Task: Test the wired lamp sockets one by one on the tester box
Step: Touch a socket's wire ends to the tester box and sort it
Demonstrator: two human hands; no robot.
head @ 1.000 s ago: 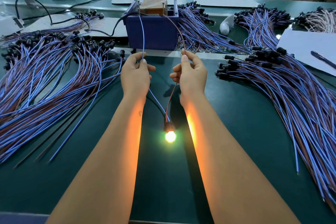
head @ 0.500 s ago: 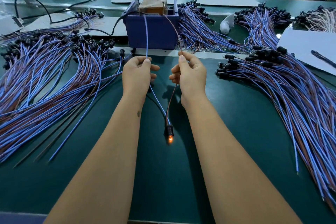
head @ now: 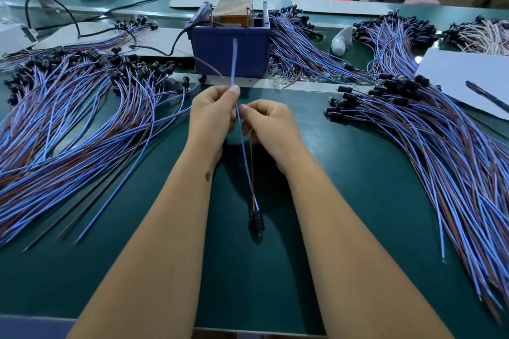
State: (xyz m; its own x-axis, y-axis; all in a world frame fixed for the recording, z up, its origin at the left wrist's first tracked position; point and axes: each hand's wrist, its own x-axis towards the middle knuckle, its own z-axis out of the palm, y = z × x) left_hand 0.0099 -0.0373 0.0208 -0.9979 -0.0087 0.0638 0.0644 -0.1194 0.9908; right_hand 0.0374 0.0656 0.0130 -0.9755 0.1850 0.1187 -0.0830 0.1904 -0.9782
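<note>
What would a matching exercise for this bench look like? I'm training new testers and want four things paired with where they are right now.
Things:
1. tester box
2. lamp socket
3. white bulb
4. blue wire

Places:
A. pinched in the left hand, blurred, rising in front of the box
B. lying right of the box, between wire bundles
C. unlit, low between the two forearms
D. at the back of the green mat, straight ahead of the hands

Pairs: 1-D, 2-C, 3-B, 4-A
</note>
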